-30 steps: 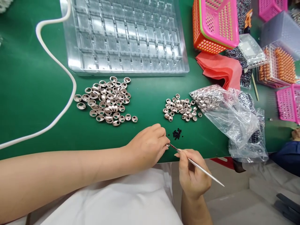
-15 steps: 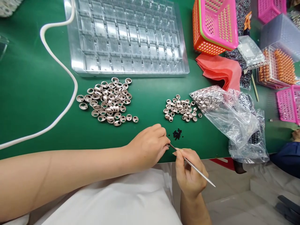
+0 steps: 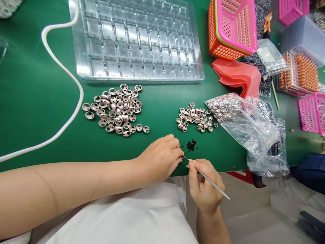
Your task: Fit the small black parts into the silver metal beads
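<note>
Metal piece [image 3: 181, 157] | pinched in left hand [image 3: 161, 159] | near right hand [image 3: 206, 186], gripping slim tool [image 3: 213, 183]

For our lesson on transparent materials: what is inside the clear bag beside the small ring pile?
The clear bag shows small silvery rings bunched at its left end; any underneath are covered.

A glossy green table [image 3: 159, 98] spans the scene, under bright light that leaves a soft sheen at far left. Past its near edge, on the right, lies a pale floor [image 3: 248, 220] with faint joint lines; a red shape [image 3: 242, 176], perhaps a stool, juts out there, mostly hidden
</note>
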The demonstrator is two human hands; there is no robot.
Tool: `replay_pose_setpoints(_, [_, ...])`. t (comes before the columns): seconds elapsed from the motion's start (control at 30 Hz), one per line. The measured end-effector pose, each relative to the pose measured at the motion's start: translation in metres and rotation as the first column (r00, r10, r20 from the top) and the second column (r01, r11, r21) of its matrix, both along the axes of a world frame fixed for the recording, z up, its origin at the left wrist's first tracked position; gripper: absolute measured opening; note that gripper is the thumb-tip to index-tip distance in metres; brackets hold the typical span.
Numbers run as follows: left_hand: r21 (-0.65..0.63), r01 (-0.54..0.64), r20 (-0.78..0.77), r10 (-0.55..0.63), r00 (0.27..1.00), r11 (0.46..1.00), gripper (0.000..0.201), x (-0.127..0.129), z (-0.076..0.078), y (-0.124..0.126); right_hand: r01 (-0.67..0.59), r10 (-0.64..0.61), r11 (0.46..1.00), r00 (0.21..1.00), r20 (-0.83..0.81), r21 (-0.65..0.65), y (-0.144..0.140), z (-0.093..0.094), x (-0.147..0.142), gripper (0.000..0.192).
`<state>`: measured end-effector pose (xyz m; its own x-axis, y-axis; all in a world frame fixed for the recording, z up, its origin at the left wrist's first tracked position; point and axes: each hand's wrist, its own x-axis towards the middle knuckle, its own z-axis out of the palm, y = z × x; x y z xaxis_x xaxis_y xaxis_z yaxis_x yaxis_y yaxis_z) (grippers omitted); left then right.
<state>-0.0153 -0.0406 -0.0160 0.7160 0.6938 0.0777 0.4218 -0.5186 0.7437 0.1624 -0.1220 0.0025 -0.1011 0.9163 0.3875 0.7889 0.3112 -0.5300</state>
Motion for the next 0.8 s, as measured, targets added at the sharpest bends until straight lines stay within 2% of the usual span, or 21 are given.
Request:
replay_pose_setpoints(0.1, [0.012,-0.001,-0.006,0.001,1.000,1.000,0.012,0.000,0.000,0.000,0.002,-0.002,1.000,1.000,-0.011,0.009,0.003,0.003,-0.002,0.028])
replay_pose_setpoints(0.2, [0.002,-0.012,0.008,0.012,1.000,1.000,0.012,0.000,0.000,0.001,0.025,-0.029,0.999,0.994,-0.104,-0.043,0.002,0.002,-0.002,0.025])
replay_pose_setpoints(0.27, [-0.053,-0.032,0.061,0.036,0.998,0.998,0.012,-0.002,0.001,0.003,0.077,-0.096,0.993,0.965,-0.244,-0.086,-0.001,0.002,-0.001,0.022])
replay_pose_setpoints(0.37, [-0.223,-0.036,0.219,0.086,0.972,0.974,0.012,-0.005,0.006,0.007,0.187,-0.197,0.980,0.858,-0.475,-0.070,-0.005,0.003,0.001,0.014])
replay_pose_setpoints(0.43, [-0.385,-0.017,0.284,0.136,0.949,0.923,0.013,-0.006,0.012,0.010,0.204,-0.197,0.978,0.793,-0.577,-0.054,-0.005,0.006,0.003,0.013])
replay_pose_setpoints(0.5, [-0.547,0.001,0.274,0.178,0.945,0.837,0.014,-0.007,0.018,0.013,0.170,-0.182,0.982,0.747,-0.639,-0.082,-0.005,0.011,0.004,0.018])
replay_pose_setpoints(0.6, [-0.687,0.035,0.252,0.193,0.948,0.726,0.017,-0.006,0.023,0.013,0.123,-0.182,0.983,0.714,-0.676,-0.135,-0.006,0.015,0.005,0.025])
replay_pose_setpoints(0.7, [-0.722,0.083,0.276,0.176,0.945,0.687,0.019,-0.005,0.024,0.012,0.114,-0.206,0.976,0.747,-0.632,-0.184,-0.009,0.012,0.006,0.023])
replay_pose_setpoints(0.8, [-0.728,0.113,0.291,0.157,0.944,0.676,0.021,-0.005,0.023,0.009,0.116,-0.209,0.972,0.830,-0.517,-0.206,-0.012,0.007,0.008,0.019])
